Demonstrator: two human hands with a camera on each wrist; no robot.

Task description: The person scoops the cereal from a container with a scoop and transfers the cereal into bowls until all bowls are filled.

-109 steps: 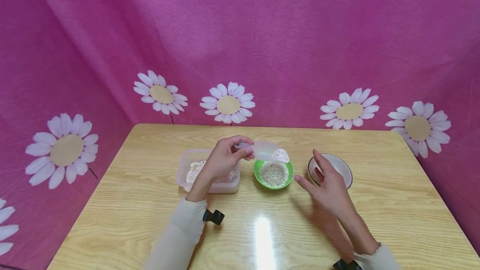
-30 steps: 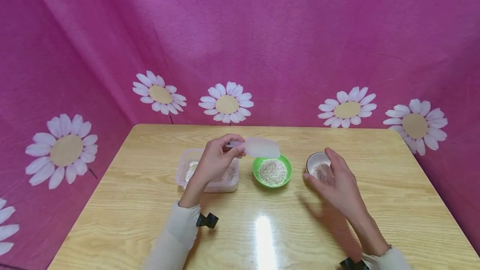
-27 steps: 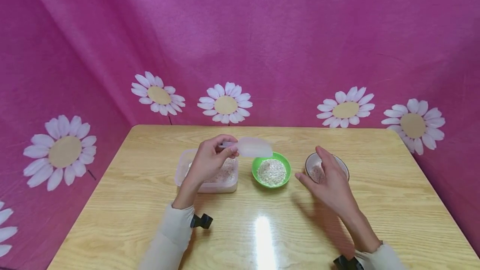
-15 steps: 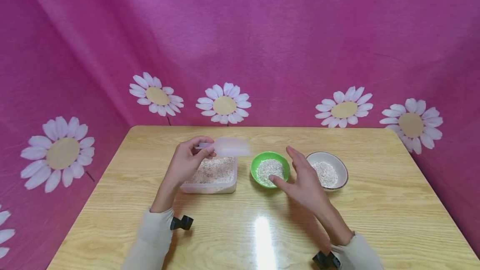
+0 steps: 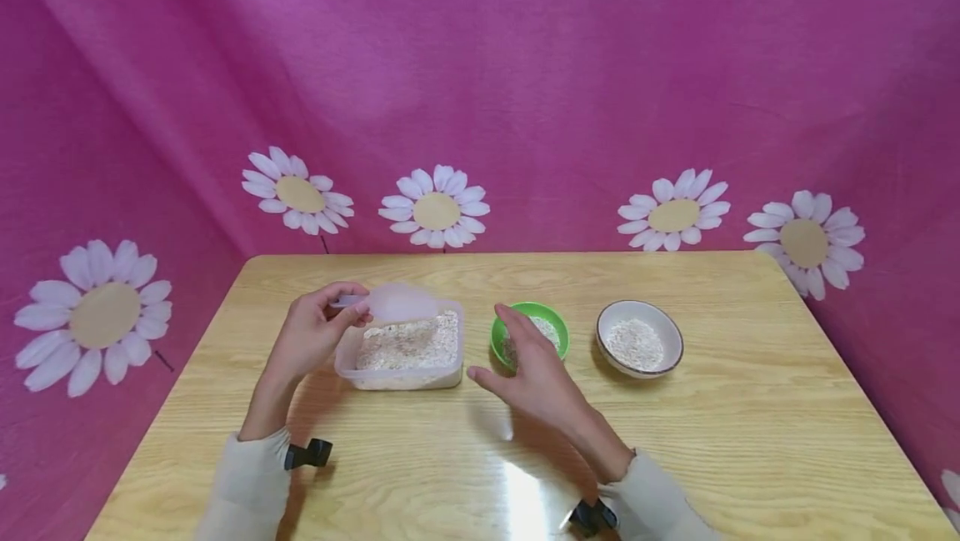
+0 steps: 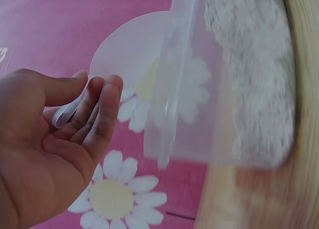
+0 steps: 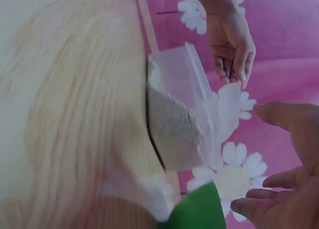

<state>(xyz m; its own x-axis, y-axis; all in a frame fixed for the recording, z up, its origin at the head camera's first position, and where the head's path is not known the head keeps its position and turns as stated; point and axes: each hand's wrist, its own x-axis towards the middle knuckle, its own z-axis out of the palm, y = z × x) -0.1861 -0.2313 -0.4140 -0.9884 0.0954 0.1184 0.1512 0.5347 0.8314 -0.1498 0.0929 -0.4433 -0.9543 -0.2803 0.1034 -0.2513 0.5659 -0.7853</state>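
My left hand (image 5: 318,328) pinches the handle of a translucent plastic scoop (image 5: 405,303) between thumb and fingers. The scoop is above a clear rectangular tub (image 5: 408,379) of pale flakes that look like oats (image 5: 412,344). In the left wrist view the scoop (image 6: 129,54) looks bare beside the tub's wall. My right hand (image 5: 536,374) is spread with nothing in it, thumb apart from the fingers. It overlaps the green bowl (image 5: 536,308) in the head view and hides part of the flakes inside.
At the right stands a white bowl with a dark rim (image 5: 660,314), with pale flakes in it. All three containers stand in a row on a wooden table (image 5: 420,458). A pink curtain with daisies (image 5: 525,107) hangs behind the table's far edge.
The flakes seen earlier in the scoop over the green bowl are gone from it. My left hand has carried the scoop left over the tub. My right hand has moved left from the white bowl.
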